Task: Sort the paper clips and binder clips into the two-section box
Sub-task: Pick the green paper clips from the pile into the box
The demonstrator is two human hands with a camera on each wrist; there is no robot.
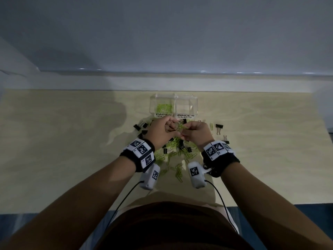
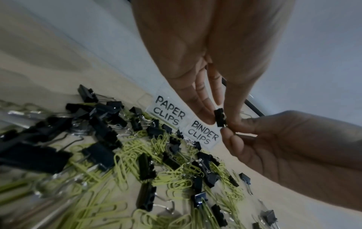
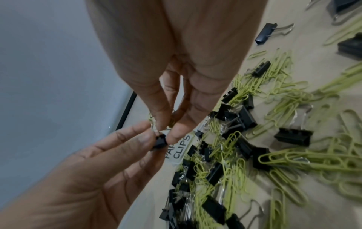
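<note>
At frame center, both hands meet above the counter [image 1: 72, 141]: left hand [image 1: 160, 131] pinches a small black binder clip [image 2: 219, 117], right hand [image 1: 195, 132] pinches green paper clips [image 1: 181, 126] tangled with it, just below the two-section box [image 1: 187, 103].

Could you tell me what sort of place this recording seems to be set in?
Probably an office or lab desk: a pale wood-look tabletop against a plain wall, with a labelled two-section box and heaped paper clips and binder clips.
</note>
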